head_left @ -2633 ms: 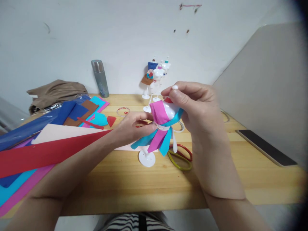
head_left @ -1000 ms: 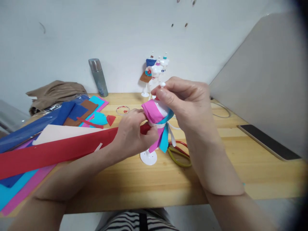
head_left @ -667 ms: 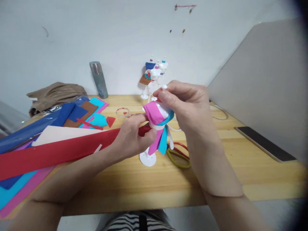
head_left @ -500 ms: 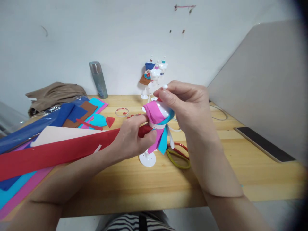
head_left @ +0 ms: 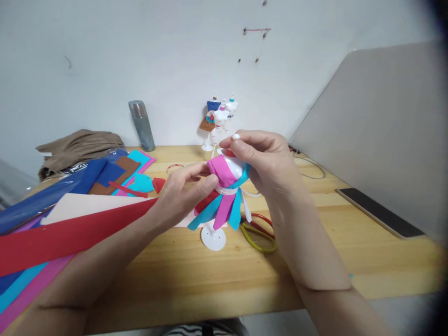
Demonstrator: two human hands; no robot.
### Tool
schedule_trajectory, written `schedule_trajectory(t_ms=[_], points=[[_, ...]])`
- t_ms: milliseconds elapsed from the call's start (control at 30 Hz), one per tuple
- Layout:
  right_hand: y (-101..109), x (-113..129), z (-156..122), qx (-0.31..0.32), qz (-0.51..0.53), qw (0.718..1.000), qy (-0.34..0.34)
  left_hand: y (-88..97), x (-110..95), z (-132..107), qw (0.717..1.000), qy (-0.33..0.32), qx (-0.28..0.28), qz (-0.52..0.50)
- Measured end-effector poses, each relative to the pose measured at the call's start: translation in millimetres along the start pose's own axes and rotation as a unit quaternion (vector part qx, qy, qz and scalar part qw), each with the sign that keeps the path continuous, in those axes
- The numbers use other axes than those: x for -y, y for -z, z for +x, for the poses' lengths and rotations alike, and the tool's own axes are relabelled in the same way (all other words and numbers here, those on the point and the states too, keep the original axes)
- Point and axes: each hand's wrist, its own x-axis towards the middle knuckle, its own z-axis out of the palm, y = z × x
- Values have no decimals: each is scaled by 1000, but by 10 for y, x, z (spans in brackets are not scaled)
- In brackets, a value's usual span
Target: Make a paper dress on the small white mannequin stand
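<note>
In the head view, a small white mannequin [head_left: 234,166] stands upright on its round base [head_left: 213,237] on the wooden table [head_left: 217,280], lifted slightly into both hands at the middle of the scene. It is wrapped in pink paper [head_left: 219,169] across the chest, and pink and cyan strips [head_left: 227,210] hang below a white waistband; a bit of red shows among them. The right hand [head_left: 268,163] is closed around the mannequin's upper part from its right, thumb and forefinger pinching the neck knob. The left hand [head_left: 182,191] comes in from the mannequin's left, thumb and forefinger pinched on the pink paper at chest level. Just right of the base lie scissors [head_left: 257,228] with red and yellow-green handles. A long red sheet [head_left: 70,231] stretches away to the mannequin's left over other coloured sheets. Behind the mannequin stand more dressed mannequins [head_left: 219,119], and back-left of it a metal flask [head_left: 140,125]. Well to its right lies a dark phone [head_left: 380,212].
</note>
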Motion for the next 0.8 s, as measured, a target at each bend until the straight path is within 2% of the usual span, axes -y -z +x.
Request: schedule_trajectory(t_ms=[133,300,433,533,667,800], points=[[-27,14,-32,4,-20,1000,9,21,-7,32,998,11,-28,-48],[-7,32,-48,7,16,1000,5,133,-57,97,998,0,-68,2],[26,38,-21,-48,41,998,14,198,-165,119,996,8,-90,18],[58,10,38,-91,57,994,1,237,-172,139,993,43,-95,49],[80,-128,136,-86,83,989,-86,307,6,220,992,114,-53,24],[36,-347,169,-22,92,980,-177,349,349,266,980,196,-16,-31]])
